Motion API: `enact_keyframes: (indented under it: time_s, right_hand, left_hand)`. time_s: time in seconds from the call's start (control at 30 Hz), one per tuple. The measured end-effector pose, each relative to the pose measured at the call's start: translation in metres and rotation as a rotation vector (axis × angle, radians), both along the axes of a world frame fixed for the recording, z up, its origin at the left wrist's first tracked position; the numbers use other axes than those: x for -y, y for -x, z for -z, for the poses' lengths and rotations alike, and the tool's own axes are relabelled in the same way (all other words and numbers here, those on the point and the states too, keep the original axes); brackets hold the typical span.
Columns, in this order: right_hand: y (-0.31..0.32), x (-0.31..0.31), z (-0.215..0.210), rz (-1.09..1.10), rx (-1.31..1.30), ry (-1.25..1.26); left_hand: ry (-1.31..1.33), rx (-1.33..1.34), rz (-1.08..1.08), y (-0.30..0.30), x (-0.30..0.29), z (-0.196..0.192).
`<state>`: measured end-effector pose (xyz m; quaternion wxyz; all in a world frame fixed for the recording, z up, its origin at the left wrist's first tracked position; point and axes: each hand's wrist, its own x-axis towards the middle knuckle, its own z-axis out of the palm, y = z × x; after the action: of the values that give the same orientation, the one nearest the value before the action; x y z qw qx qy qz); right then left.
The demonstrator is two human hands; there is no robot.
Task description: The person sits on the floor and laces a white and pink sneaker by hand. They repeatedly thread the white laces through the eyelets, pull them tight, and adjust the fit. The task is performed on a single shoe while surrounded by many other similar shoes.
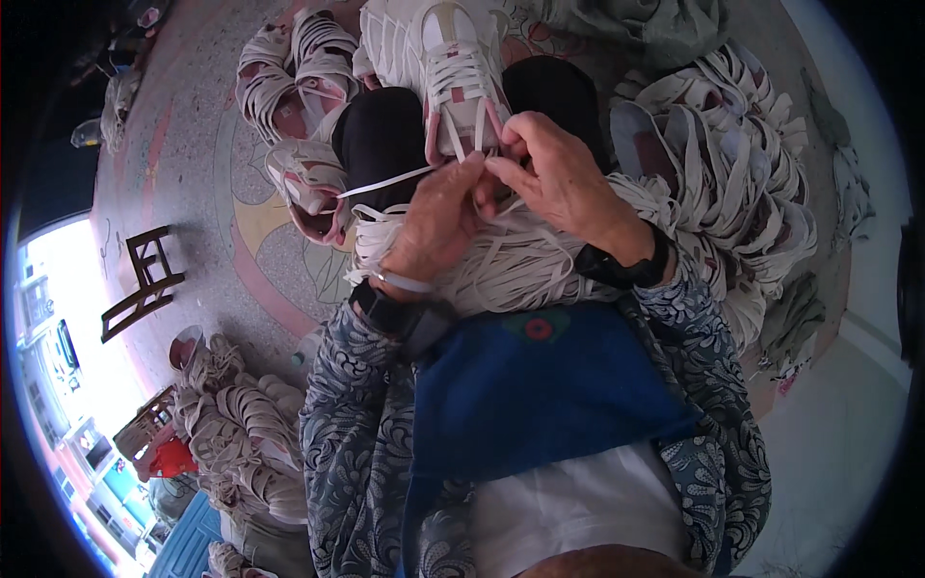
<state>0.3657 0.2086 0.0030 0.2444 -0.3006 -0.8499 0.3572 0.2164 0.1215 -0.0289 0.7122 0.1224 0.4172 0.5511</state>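
A white and pink sneaker (461,67) stands upright between my knees, its toe pointing away and its front partly laced. My left hand (436,223) pinches a white shoelace (387,180) just below the shoe's opening; a length of it trails left across my dark trouser leg. Close beside it, my right hand (568,183) is closed, thumb and forefinger together on a lace at the shoe's near end. The fingertips almost meet, and the exact grip is partly hidden. Under both hands a thick bundle of loose white laces (515,275) lies across my lap.
Several sneakers lie at the left (306,183), and a large heap of shoes (727,164) is at the right. More shoes (255,424) are piled at lower left. A small wooden stool (145,284) is on the speckled floor. Grey-green cloth (665,24) lies at the top.
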Motion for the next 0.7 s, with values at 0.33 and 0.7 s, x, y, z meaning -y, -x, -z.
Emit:
enact_keyframes:
  time_s: [0.33,0.7]
  right_hand:
    - [0.015,-0.035,0.027,0.027,-0.024,-0.314]
    - [0.001,-0.032,0.017,-0.054,-0.064,-0.164]
  left_hand:
    - [-0.012,0.365,-0.159,0.001,-0.014,0.009]
    - [-0.054,-0.299,-0.159,-0.017,0.001,0.001]
